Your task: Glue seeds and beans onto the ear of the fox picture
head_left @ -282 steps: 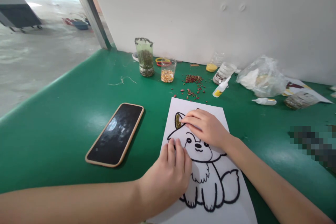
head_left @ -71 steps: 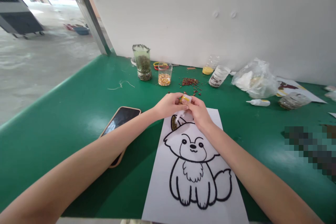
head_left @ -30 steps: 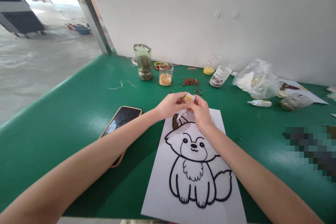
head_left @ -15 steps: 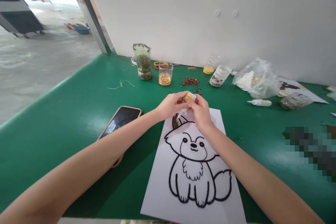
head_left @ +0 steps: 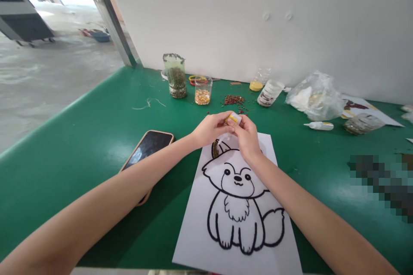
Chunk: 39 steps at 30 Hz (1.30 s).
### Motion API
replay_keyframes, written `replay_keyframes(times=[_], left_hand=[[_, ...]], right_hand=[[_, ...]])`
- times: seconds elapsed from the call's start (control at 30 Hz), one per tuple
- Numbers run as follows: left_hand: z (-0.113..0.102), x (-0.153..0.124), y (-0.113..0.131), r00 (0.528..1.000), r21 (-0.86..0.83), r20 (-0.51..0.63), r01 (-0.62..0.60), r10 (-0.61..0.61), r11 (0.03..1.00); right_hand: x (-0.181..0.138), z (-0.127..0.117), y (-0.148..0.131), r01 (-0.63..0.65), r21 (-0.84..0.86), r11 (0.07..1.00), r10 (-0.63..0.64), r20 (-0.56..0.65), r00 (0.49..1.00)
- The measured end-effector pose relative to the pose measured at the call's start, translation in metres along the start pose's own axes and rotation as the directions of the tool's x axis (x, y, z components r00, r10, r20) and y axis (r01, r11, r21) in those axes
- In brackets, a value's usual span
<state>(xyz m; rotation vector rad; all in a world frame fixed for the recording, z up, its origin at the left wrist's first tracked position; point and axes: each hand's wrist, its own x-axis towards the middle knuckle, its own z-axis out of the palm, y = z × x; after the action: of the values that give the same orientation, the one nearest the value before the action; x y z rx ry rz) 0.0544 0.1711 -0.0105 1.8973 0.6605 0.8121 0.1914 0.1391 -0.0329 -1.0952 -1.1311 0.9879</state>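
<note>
My left hand and my right hand are both closed around a small glue bottle with a yellow label. Its white nozzle points down toward the left ear of a fox drawing, close to the paper. The drawing is a black outline on a white sheet lying on the green table. Dark greenish seeds fill a strip along that ear's outer edge. My right hand hides part of the other ear.
A phone lies under my left forearm. Behind the sheet are a green cup of seeds, a cup of corn kernels, a reddish seed pile and a tilted jar. A plastic bag and second glue bottle lie right.
The glue bottle's nozzle tip has shifted very slightly over the ear. Both hands otherwise keep the same place and grip.
</note>
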Motion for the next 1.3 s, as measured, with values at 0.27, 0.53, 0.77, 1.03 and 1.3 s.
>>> replay_keyframes(times=[0.27, 0.53, 0.77, 1.03, 1.3], left_hand=[[0.0, -0.001, 0.0, 1.0, -0.043, 0.011, -0.015, 0.015, 0.999], [-0.003, -0.001, 0.0, 0.999, -0.112, 0.047, -0.016, 0.022, 0.994], [-0.01, 0.0, 0.006, 0.994, -0.212, 0.112, 0.013, 0.011, 0.977], [-0.019, -0.001, 0.009, 0.988, -0.265, 0.15, 0.08, -0.041, 0.961], [-0.023, -0.002, 0.011, 0.983, -0.224, 0.179, 0.073, -0.032, 0.972]], right_hand=[[-0.001, 0.002, -0.005, 0.023, 0.015, 1.0, -0.023, -0.006, 1.0], [-0.002, 0.002, -0.008, 0.076, -0.064, 0.995, -0.077, -0.006, 0.997], [-0.005, 0.002, -0.012, 0.153, -0.183, 0.971, -0.153, 0.012, 0.988], [-0.011, 0.003, -0.016, 0.223, -0.201, 0.954, -0.215, 0.063, 0.975], [-0.015, 0.001, -0.015, 0.286, -0.254, 0.924, -0.269, 0.098, 0.958]])
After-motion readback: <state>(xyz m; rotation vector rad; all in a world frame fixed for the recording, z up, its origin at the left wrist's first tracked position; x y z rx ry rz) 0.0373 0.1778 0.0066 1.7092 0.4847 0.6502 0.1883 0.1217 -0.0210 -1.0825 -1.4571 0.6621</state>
